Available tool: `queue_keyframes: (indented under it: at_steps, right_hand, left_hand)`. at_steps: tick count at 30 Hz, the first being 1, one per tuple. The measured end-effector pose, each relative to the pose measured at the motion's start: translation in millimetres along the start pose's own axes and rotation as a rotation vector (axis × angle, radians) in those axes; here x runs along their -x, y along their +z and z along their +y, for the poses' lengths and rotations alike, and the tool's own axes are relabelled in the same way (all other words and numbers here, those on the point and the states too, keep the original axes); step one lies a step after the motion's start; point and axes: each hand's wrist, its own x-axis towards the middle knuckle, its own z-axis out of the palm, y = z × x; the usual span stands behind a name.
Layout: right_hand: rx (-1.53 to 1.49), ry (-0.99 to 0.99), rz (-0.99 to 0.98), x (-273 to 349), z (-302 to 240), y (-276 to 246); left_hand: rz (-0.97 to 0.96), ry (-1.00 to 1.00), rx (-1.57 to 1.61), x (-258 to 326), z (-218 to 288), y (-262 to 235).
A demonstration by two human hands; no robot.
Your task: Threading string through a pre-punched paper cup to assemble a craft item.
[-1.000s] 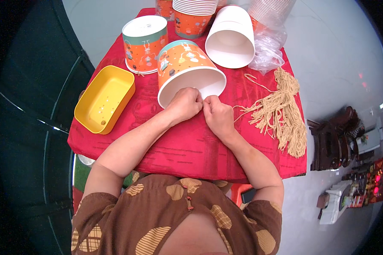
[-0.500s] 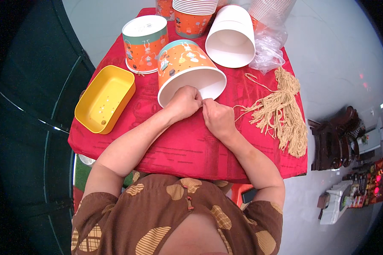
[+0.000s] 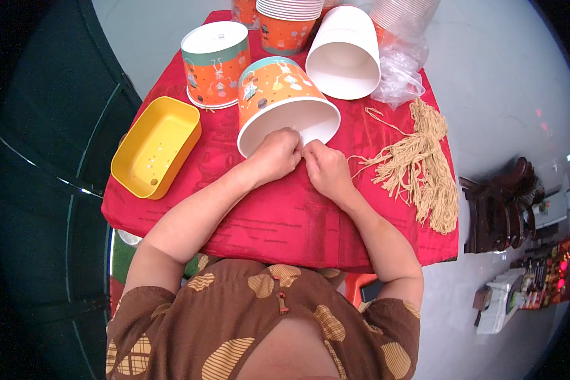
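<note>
I had the left hand [image 3: 277, 152] at the mouth of the orange bucket [image 3: 278, 85], bent in at the wrist, its knuckles overlapping the white interior in my view. The right hand [image 3: 328, 170] sat just beside it at the lower right of the rim, the two sets of fingers nearly meeting. Both looked curled in narrow, but the fingertips were hidden from me, so I could not tell what, if anything, either one pinched. The bucket lay tilted on the red cloth [image 3: 259, 221], its opening toward the body. I saw the yellow tray [image 3: 182, 159] to the left with a few small bits in it, and a tan bundle of strands [image 3: 427, 168] to the right. Beyond the bucket I could make out an upturned bucket [image 3: 215, 76], a white container [image 3: 342, 73] on its side, and clear plastic [image 3: 399, 82].
</note>
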Motion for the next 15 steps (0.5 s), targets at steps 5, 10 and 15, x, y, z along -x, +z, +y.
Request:
queue_keyframes:
  at_steps: [5, 10, 15]
  right_hand:
    - [-0.024, 0.033, -0.016, -1.8, 3.7, -1.8]
    - [-0.133, 0.112, -0.066, -2.2, 6.8, -1.2]
    - [-0.348, 0.235, -0.111, -2.6, 9.8, 0.9]
  left_hand:
    - [-0.035, -0.076, -0.121, -0.4, 6.6, -1.5]
    - [-0.108, -0.117, -0.067, -1.4, 5.7, -5.6]
    - [-0.150, -0.195, 0.086, -1.9, 7.2, -10.0]
